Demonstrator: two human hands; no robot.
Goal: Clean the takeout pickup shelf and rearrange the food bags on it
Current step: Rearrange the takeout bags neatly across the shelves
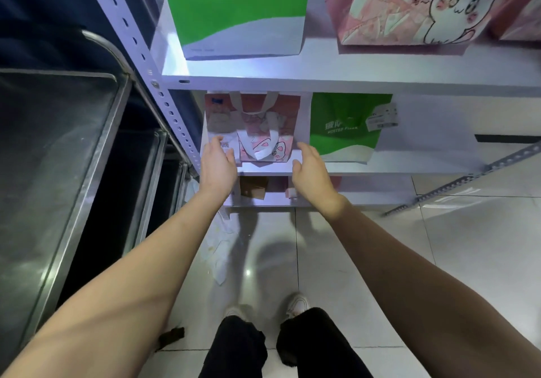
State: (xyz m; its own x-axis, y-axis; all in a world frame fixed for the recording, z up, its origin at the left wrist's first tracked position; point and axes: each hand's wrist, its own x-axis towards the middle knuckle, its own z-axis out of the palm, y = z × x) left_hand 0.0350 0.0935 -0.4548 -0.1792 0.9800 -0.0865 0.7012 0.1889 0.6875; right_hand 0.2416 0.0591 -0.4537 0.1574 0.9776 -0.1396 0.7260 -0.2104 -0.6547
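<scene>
A pink cartoon bag (254, 126) with white handles stands on the middle shelf (409, 164) of the white rack. My left hand (218, 164) is at its left side and my right hand (310, 167) at its right side, fingers relaxed and spread; whether they touch the bag is unclear. To the right on the same shelf stands a green-and-white bag (345, 126) with a receipt stapled on. On the upper shelf (322, 67) stand a larger green-and-white bag (240, 11) and a pink rabbit bag (409, 6).
A steel cart (58, 149) stands close on the left of the rack's perforated post (164, 96). The bottom shelf holds a brown box (253, 187). Crumpled white paper (218, 246) lies on the tiled floor by my feet.
</scene>
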